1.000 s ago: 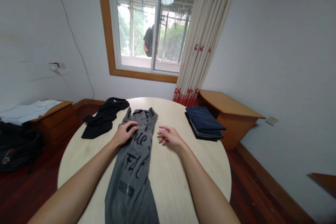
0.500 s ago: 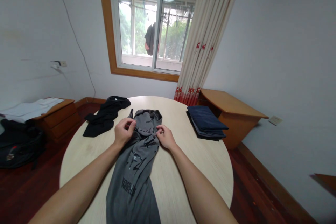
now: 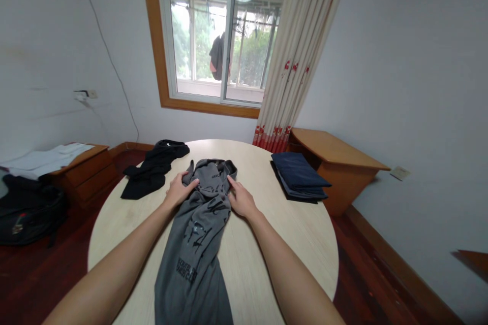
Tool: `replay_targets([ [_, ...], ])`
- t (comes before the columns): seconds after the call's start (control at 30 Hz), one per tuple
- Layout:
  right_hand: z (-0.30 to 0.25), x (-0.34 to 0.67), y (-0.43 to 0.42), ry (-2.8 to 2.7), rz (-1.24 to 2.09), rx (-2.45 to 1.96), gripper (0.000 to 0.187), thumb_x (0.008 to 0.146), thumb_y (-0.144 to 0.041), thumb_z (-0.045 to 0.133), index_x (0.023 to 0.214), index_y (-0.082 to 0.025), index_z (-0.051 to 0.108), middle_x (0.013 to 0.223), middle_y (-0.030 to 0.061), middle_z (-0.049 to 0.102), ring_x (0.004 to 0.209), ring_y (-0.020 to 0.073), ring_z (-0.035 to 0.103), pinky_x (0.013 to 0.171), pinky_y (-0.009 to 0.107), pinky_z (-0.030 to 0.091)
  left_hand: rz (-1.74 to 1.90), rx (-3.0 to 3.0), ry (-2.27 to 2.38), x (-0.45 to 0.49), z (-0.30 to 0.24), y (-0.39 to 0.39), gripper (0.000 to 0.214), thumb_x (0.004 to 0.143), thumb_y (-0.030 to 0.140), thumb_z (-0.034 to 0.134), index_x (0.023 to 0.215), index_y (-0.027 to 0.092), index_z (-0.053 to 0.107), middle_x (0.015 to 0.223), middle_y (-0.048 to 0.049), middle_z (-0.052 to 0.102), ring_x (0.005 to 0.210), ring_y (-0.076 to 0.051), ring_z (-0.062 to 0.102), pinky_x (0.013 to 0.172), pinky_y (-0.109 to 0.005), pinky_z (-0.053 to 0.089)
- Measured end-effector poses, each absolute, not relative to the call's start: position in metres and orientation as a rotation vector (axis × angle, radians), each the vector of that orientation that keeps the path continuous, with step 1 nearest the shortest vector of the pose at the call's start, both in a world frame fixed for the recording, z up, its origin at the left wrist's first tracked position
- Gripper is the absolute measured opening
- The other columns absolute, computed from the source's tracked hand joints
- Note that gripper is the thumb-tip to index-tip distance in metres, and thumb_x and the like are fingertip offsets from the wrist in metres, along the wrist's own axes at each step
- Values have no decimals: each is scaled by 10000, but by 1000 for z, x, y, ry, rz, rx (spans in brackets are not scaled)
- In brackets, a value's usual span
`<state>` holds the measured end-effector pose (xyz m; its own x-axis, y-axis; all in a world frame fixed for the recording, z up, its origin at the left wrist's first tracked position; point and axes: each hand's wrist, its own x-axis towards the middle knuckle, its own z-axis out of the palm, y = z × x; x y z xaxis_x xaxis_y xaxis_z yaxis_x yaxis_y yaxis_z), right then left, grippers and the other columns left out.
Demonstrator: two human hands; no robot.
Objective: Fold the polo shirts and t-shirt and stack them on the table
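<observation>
- Left hand (image 3: 180,190) holds the left edge of a gray shirt (image 3: 198,249), pinching it with its thumb on top of the cloth.
- Right hand (image 3: 242,199) touches the shirt's right edge, near the neck. Its fingers are bent and some are hidden, so I cannot tell if it is pinching the cloth.
- The gray shirt lies long and thin on the round counter (image 3: 246,269), right between the two arms. Its neck end is far from the person, and its other end runs off the bottom of the view.
- Big black letters are on the front of the shirt. The cloth is bunched up by the hands.
- Some black clothes (image 3: 152,170) lie on the counter too, near its far left edge.
- A neat pile of dark folded clothes (image 3: 301,175) sits on the right side, with a blue one on top. It does not touch the gray shirt.
- Behind the counter is a window (image 3: 200,45), with a white and red curtain (image 3: 293,61) beside it.
- A wooden desk (image 3: 335,152) stands behind the pile, on the right.
- A black bag (image 3: 32,213) is low down on the left.
</observation>
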<state>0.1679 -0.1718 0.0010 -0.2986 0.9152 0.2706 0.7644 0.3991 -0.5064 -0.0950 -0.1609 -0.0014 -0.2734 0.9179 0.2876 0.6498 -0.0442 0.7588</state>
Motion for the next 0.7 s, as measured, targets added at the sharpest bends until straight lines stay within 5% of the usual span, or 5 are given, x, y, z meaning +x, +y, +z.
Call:
replay_targets([
  [0.2,6,160,-174,-2181,328,-1516,493,897,-239,527,1387,-218,577,1358,69,637,1196,240,620,1001,326,462,1284,1670,1777,-91,-2,-161,615,715,563,686,1197,188,623,1203,-133,688,1096,-310,639,955,-417,489],
  [0.57,7,170,-170,-1775,413,-1536,517,858,-272,602,1367,-183,607,1298,121,672,1199,271,637,1026,386,489,1543,1662,1645,-86,4,-168,442,806,559,573,1012,185,688,984,-86,732,926,-271,663,859,-365,505],
  [0.7,7,182,-157,-1242,802,-1353,562,813,-287,653,1350,-131,602,1290,168,665,859,198,737,660,270,593,1696,1595,1679,-90,5,-164,450,888,582,444,921,188,659,901,-74,709,886,-269,646,792,-348,502],
])
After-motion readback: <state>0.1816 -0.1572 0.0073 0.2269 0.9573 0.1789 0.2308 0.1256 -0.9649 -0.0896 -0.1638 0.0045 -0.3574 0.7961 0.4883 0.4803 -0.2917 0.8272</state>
